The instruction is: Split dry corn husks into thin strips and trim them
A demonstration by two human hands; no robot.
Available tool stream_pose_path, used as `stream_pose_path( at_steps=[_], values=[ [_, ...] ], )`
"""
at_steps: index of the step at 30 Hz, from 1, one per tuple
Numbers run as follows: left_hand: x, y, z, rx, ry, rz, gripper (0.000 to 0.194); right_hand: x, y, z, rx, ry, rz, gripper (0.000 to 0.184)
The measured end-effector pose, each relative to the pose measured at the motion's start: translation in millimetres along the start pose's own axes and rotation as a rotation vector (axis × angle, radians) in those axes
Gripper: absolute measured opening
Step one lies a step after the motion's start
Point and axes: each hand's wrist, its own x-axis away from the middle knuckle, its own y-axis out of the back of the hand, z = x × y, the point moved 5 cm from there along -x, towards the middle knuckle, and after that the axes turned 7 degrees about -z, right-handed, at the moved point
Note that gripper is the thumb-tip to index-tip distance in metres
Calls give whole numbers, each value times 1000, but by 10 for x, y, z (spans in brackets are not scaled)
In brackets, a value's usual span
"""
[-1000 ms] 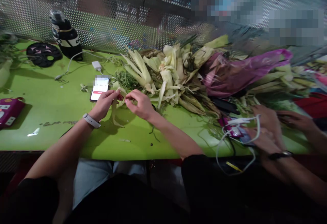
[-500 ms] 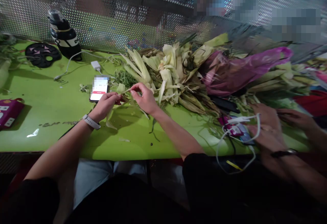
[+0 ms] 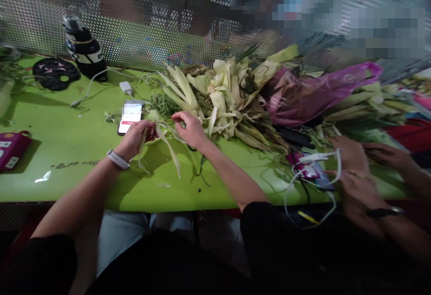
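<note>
My left hand (image 3: 137, 136), with a pale watch at the wrist, is closed around split corn husk. One pale husk strip (image 3: 172, 153) droops from it toward the table, and another hangs below the fingers. To its right is my right hand (image 3: 189, 129), its fingers bent and thumb apart from the fingertips, with nothing visible between them. A phone (image 3: 131, 116) with a lit screen lies just behind my left hand. Behind my right hand spreads a heap of corn husks (image 3: 220, 99), beside a tuft of thin green leaves (image 3: 164, 104).
A pink plastic bag (image 3: 310, 95) lies on the husks at right. A co-worker's hands (image 3: 353, 165) are near a white cable (image 3: 338, 182). A dark bottle (image 3: 85, 50), black palette-like disc (image 3: 55, 73) and purple box (image 3: 13, 150) stand left on the green table (image 3: 77, 182).
Between my hands, a husk strip that my right fingers were pulling out to the right now droops free from the left hand. My left hand has shifted slightly left.
</note>
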Motion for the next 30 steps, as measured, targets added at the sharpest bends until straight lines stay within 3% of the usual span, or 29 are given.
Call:
stream_pose_path(
  at_steps=[4,7,11,14,17,24,30],
  values=[
    [10,-25,-4,-4,-10,35,23,3,-86,3,-187,-30,117,28],
    [35,-45,-36,-12,-17,55,24,10,-129,45,-150,31,195,28],
    [17,3,-95,35,-31,18,25,-16,-68,45,-115,30,131,35],
    [-9,35,-99,70,-25,4,26,-19,-38,69,-239,-25,90,42],
    [1,9,-57,60,15,39,23,9,-90,157,-285,3,150,45],
    [52,-79,-91,116,29,107,26,26,-134,207,-100,133,159,48],
    [62,-101,-148,226,98,184,33,9,-94,196,-176,27,230,48]
  ],
)
